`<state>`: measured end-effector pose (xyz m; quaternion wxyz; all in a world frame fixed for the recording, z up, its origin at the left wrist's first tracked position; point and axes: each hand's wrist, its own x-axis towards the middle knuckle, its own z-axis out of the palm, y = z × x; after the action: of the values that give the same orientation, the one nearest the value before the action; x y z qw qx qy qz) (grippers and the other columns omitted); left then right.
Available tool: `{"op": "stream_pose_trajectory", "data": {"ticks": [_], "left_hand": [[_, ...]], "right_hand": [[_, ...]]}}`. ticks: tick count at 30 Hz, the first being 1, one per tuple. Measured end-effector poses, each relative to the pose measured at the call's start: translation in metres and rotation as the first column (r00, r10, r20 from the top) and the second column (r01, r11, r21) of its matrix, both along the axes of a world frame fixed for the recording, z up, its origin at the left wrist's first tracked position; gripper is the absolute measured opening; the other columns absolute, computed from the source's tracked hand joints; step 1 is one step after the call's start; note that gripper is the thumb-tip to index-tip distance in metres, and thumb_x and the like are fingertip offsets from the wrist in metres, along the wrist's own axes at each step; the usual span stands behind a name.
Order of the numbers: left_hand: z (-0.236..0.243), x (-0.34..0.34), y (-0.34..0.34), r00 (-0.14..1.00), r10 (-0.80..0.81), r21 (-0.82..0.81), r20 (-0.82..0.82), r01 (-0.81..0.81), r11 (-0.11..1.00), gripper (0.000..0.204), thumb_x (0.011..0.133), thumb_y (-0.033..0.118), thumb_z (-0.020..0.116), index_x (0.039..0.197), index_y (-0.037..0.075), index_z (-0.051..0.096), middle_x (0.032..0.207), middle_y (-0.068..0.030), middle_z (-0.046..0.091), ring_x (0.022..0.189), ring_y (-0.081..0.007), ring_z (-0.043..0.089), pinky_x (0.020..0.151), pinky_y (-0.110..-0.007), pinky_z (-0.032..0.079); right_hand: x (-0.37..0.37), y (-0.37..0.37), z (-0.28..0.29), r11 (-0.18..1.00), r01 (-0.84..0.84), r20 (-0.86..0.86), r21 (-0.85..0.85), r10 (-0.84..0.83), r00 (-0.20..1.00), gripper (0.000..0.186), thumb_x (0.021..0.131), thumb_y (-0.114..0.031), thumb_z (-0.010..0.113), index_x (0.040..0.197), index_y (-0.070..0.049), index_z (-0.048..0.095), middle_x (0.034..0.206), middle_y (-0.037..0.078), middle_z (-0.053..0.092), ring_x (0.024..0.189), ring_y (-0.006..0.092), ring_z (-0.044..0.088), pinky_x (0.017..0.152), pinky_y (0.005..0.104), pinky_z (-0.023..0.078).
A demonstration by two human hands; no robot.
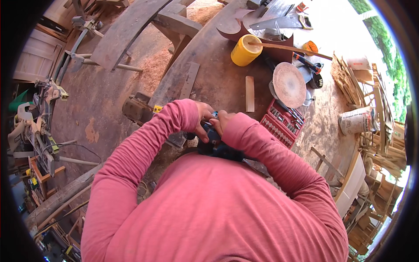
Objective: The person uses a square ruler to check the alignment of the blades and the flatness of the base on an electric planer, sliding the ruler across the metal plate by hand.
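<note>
A dark blue-and-black power tool (pixel 216 142) is close against my body at the table's near edge, its lower part partly hidden by my shirt. My left hand (pixel 203 118) is closed around its upper part, thumb on the near side. Beside it, my right hand (pixel 223 120) is closed with curled fingers on the same end of the tool. A small light-blue bit shows between the two hands; what exactly the fingertips pinch is hidden. Just right of my right forearm lies an open red socket set case (pixel 279 126) with rows of sockets.
A wood strip (pixel 249 94), a metal plate (pixel 189 81), a yellow tub (pixel 245 51) with a stick across it and a round sanding disc (pixel 289 85) lie on the wooden table (pixel 218 83). A handsaw (pixel 279 22) is farther back. A vise (pixel 139 108) sits at left.
</note>
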<state>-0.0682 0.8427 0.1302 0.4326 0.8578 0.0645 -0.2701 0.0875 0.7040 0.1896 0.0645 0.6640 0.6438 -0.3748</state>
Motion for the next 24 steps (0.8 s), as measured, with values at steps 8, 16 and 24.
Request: {"op": "stream_pose_trajectory", "data": {"ticks": [8, 16, 24], "left_hand": [[-0.01, -0.006, 0.003, 0.999, -0.016, -0.033, 0.044, 0.017, 0.999, 0.074, 0.072, 0.055, 0.093, 0.128, 0.009, 0.076, 0.141, -0.0199, 0.064, 0.134, -0.0404, 0.06, 0.111, -0.045, 0.051], [-0.005, -0.008, 0.0, 1.0, 0.015, -0.047, 0.024, -0.014, 0.999, 0.074, 0.074, 0.057, 0.091, 0.127, 0.008, 0.075, 0.132, -0.02, 0.07, 0.123, -0.0416, 0.067, 0.103, -0.046, 0.055], [-0.023, -0.008, 0.003, 0.989, -0.035, -0.082, 0.146, 0.047, 0.996, 0.074, 0.074, 0.059, 0.09, 0.126, 0.008, 0.076, 0.127, -0.0195, 0.072, 0.119, -0.0412, 0.068, 0.102, -0.047, 0.055]], "right_hand": [[0.006, 0.005, -0.01, 0.998, -0.058, 0.029, 0.04, 0.057, 0.998, 0.057, 0.112, -0.053, 0.046, 0.111, 0.0, 0.066, 0.092, 0.026, 0.076, 0.09, 0.0495, 0.073, 0.081, 0.0573, 0.057], [0.012, 0.009, -0.003, 0.997, -0.074, -0.003, 0.036, 0.074, 0.997, 0.056, 0.111, -0.053, 0.048, 0.11, 0.0, 0.068, 0.091, 0.027, 0.075, 0.089, 0.0495, 0.073, 0.079, 0.0574, 0.057], [0.028, -0.004, -0.044, 0.959, -0.013, -0.289, 0.284, 0.099, 0.952, 0.04, 0.11, -0.042, 0.056, 0.101, -0.003, 0.063, 0.08, 0.026, 0.07, 0.079, 0.0486, 0.07, 0.07, 0.0556, 0.054]]}}
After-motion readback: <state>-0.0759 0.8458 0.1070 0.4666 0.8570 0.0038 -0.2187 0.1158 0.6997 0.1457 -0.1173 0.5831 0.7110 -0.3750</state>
